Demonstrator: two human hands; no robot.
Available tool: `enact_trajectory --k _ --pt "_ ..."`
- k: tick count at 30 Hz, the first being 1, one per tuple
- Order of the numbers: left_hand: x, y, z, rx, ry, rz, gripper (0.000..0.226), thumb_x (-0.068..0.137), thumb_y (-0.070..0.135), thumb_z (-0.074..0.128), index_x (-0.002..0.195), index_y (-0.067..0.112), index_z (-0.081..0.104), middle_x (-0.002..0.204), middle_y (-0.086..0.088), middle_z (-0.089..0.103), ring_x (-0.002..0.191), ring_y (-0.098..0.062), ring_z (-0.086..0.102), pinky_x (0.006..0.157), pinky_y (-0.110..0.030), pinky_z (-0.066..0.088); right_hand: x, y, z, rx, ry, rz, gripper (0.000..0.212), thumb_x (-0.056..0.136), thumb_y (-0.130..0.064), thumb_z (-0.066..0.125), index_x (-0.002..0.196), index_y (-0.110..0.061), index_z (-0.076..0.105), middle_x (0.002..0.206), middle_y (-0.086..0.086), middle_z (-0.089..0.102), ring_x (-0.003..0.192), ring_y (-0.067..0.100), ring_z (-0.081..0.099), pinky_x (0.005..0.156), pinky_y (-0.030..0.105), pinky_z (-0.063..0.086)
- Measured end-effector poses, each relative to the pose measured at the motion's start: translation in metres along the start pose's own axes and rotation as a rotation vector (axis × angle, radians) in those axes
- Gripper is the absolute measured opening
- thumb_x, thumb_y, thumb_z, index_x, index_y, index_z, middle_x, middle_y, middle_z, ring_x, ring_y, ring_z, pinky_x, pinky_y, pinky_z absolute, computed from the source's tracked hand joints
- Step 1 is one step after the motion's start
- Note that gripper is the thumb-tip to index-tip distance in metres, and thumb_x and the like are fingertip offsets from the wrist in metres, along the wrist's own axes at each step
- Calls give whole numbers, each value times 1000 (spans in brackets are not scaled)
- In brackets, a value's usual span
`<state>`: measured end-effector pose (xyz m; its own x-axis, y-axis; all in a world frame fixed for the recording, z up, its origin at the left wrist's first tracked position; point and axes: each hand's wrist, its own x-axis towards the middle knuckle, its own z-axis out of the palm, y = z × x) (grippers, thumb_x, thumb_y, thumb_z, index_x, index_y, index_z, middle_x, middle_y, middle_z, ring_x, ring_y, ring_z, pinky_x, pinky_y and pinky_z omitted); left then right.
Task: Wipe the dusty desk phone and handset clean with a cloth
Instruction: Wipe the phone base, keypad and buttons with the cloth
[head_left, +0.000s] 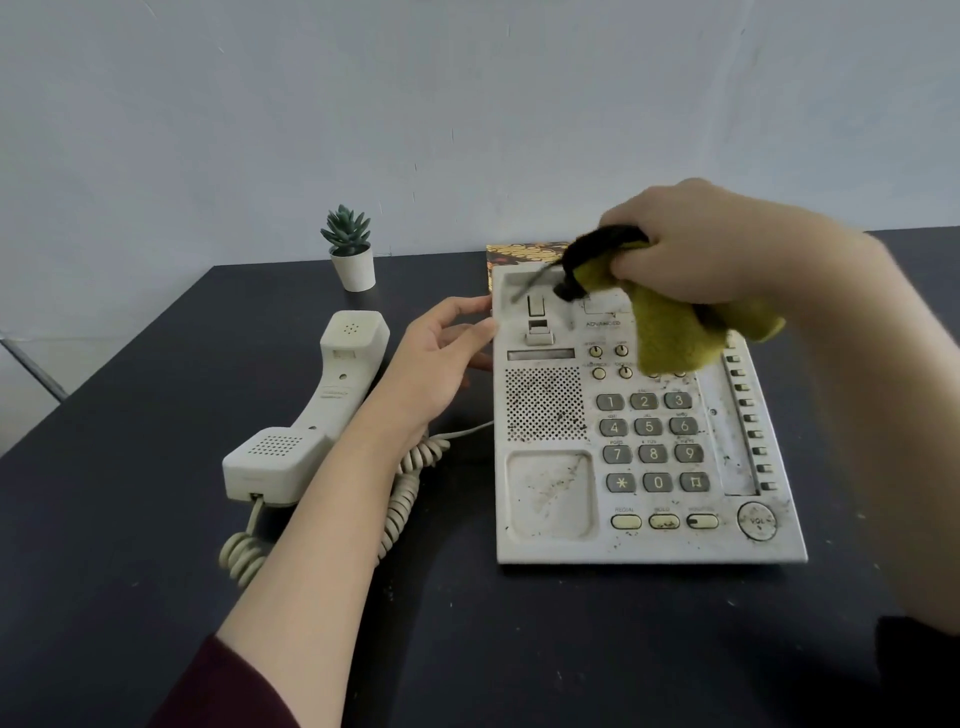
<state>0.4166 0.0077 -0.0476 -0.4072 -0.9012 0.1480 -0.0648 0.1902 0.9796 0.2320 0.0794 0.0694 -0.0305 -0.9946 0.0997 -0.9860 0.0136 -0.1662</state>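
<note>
**Olive cloth bunched over a grimy phone**

Olive-green cloth (675, 332), dark on one side, is gripped in a bunch by the right hand (691, 249) above the upper part of the desk phone (644, 441); a fold hangs down over the small round knobs above the keypad and hides the upper right of the faceplate. The phone sits on the right of a dark desk (156, 519), speckled with dirt around the keys, the speaker grille and the lower cradle recess.

The left hand (441, 353) has its fingers loosely extended, their tips against the phone's upper left edge. The handset (317, 410) lies face up just left of that forearm, off its cradle, and its coiled cord (400, 499) passes under the wrist.

A small potted succulent (349, 249) stands near the wall, and a patterned book (524, 253) shows behind the phone.
</note>
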Motion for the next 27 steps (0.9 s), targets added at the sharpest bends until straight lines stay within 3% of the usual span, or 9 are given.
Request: enact_trajectory --k 4,8,10,12,16,18,23,27 --pt "0 0 0 8 1 8 19 96 19 53 111 26 61 82 11 73 69 -5 63 78 -38 43 7 4 8 19 140 -89 27 92 -15 46 108 -27 64 82 0 60 74 23 56 66 38 50" --pt "0 -1 -1 16 0 14 19 95 19 54 111 26 62 83 11 72 69 -5 62 74 -35 42 6 -4 14 19 -45 -102 39 92 -12 46 116 -36 64 78 -6 56 66 12 52 59 32 44" --pt "0 -1 0 7 3 15 21 95 16 53 112 26 62 83 9 72 69 -6 62 73 -37 41 3 -8 15 -29 -102 -81 39 91 -12 46 117 -34 64 77 -8 54 72 16 54 61 30 43" --pt "-1 0 0 8 6 15 23 95 15 53 114 24 62 85 6 72 72 -9 63 74 -39 41 2 -14 15 -62 -108 -75 33 89 -14 45 112 -25 66 81 -2 58 81 23 56 68 33 47" --pt "-2 1 1 15 -2 13 23 95 19 53 116 24 61 84 7 73 72 -9 63 75 -40 42 -6 -23 5 -110 -194 -52 16 91 -22 44 79 -16 53 79 4 54 77 24 53 66 32 41" --pt "-2 1 1 26 -7 9 23 95 20 53 117 25 60 82 8 73 72 -7 63 74 -37 43 -10 -20 -3 -113 -218 -51 16 91 -23 45 81 -16 55 82 4 58 79 23 54 69 33 42" --pt "-2 1 1 17 4 7 22 96 18 52 114 25 61 84 8 74 72 -6 64 77 -37 43 -2 -1 -7 20 164 -81 17 92 -19 47 105 -18 58 90 5 56 86 26 48 69 33 37" --pt "-1 1 1 4 7 4 18 96 19 53 109 27 62 82 11 73 67 -3 62 75 -34 43 9 -6 14 55 137 -144 15 94 -19 48 100 -20 62 79 2 57 77 26 54 67 33 43"
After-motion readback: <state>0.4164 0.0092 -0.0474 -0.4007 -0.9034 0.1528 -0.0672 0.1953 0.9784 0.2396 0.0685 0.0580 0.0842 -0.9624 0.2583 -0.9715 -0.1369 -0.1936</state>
